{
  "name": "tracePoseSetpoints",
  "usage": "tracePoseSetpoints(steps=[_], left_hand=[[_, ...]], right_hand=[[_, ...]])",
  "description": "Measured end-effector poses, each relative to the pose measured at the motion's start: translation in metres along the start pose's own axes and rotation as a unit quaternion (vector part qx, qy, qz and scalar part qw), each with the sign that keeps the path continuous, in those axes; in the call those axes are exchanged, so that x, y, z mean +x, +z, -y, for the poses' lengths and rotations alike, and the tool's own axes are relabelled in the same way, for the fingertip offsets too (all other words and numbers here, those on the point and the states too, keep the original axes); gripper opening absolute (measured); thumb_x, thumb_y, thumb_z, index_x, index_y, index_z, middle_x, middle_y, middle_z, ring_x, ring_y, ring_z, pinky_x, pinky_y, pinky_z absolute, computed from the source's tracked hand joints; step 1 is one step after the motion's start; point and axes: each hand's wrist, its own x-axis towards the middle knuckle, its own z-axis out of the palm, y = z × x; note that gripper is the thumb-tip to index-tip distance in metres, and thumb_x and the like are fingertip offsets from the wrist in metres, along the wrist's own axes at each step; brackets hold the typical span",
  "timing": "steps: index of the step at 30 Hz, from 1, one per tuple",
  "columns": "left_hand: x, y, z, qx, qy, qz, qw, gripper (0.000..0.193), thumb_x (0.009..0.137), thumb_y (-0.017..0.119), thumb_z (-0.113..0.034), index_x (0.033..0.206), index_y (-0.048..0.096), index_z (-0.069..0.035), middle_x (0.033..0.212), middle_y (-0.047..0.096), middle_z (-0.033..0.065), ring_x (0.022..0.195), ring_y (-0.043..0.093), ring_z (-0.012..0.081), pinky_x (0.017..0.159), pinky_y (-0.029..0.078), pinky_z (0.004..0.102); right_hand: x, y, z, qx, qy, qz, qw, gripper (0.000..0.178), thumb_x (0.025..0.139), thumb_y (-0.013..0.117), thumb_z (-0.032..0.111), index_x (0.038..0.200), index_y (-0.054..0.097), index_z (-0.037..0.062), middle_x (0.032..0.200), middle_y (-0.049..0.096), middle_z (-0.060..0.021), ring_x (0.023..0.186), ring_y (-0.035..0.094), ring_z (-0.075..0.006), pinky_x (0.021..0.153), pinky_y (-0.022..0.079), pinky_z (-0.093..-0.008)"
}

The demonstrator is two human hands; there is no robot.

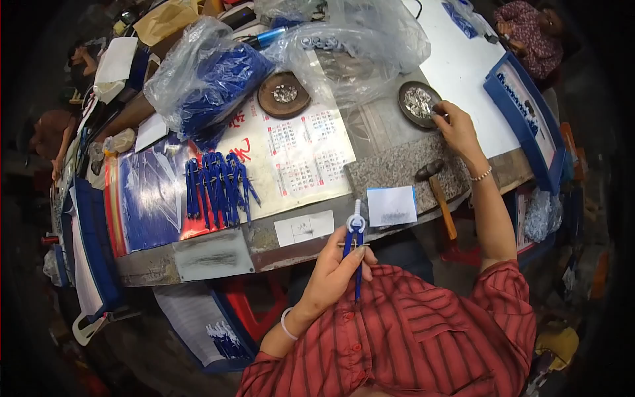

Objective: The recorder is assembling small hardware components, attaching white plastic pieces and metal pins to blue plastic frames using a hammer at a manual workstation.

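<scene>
A blue drawing compass with a pale ridged handle stands upright, legs down, in front of my striped shirt. My left hand is closed around its legs, thumb across the front; a thin metal crosspiece sticks out at the sides. Over the bench to the right, my right hand has its fingertips pinched together at the edge of a dark round dish. Small shiny metal parts lie in that dish. Whatever sits between those fingertips is too small to make out.
A hammer rests on a speckled stone slab, beside a white pad. Several blue compasses lie left. Behind are another dish and plastic bags. Blue trays flank the bench; other people sit beyond.
</scene>
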Motion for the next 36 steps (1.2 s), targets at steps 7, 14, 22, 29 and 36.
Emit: tracePoseSetpoints(steps=[7, 14, 22, 29, 36], left_hand=[[-0.002, -0.001, -0.003, -0.005, -0.008, -0.025, 1.0, 0.04, 0.096, 0.046, -0.013, 0.132, 0.033, -0.001, 0.087, 0.059, 0.0094, 0.068, 0.058, 0.012, 0.064, 0.049, 0.025], [0.004, 0.001, -0.008, -0.005, -0.012, -0.027, 1.0, 0.024, 0.096, 0.044, -0.009, 0.117, 0.039, 0.001, 0.087, 0.058, 0.0085, 0.069, 0.057, 0.0103, 0.068, 0.048, 0.0247], [0.008, -0.002, -0.008, -0.011, -0.011, -0.017, 1.0, 0.024, 0.096, 0.044, -0.01, 0.118, 0.039, 0.001, 0.087, 0.058, 0.0086, 0.069, 0.057, 0.0103, 0.068, 0.048, 0.0243], [0.01, -0.001, -0.009, -0.018, -0.016, -0.017, 1.0, 0.027, 0.096, 0.044, -0.01, 0.12, 0.038, 0.002, 0.087, 0.058, 0.0084, 0.069, 0.057, 0.0104, 0.068, 0.048, 0.0243], [0.011, 0.001, -0.006, -0.005, -0.017, -0.008, 1.0, 0.04, 0.096, 0.045, -0.011, 0.133, 0.034, -0.001, 0.088, 0.058, 0.0096, 0.069, 0.057, 0.0122, 0.066, 0.047, 0.0245]], right_hand=[[0.038, 0.02, -0.02, -0.157, -0.022, 0.033, 0.987, 0.017, 0.079, 0.058, 0.014, 0.089, 0.056, 0.0005, 0.083, 0.059, -0.019, 0.083, 0.057, -0.0377, 0.074, 0.046, -0.0449], [0.048, 0.019, -0.021, -0.118, 0.018, 0.067, 0.991, 0.012, 0.075, 0.055, 0.009, 0.078, 0.056, -0.0031, 0.076, 0.06, -0.0224, 0.076, 0.059, -0.0397, 0.069, 0.046, -0.0448], [0.039, 0.003, -0.016, 0.085, 0.097, 0.04, 0.991, 0.008, 0.071, 0.06, 0.004, 0.071, 0.055, -0.003, 0.064, 0.058, -0.0108, 0.061, 0.057, -0.0193, 0.056, 0.045, -0.0316], [0.014, -0.023, 0.03, 0.339, 0.178, 0.089, 0.919, 0.012, 0.08, 0.062, 0.004, 0.075, 0.051, 0.004, 0.068, 0.057, -0.0025, 0.061, 0.055, -0.0086, 0.056, 0.044, -0.0206], [-0.024, -0.044, 0.089, 0.454, 0.16, 0.112, 0.87, 0.009, 0.08, 0.063, 0.001, 0.084, 0.055, 0.0018, 0.078, 0.057, -0.0035, 0.066, 0.056, -0.0087, 0.059, 0.045, -0.02]])
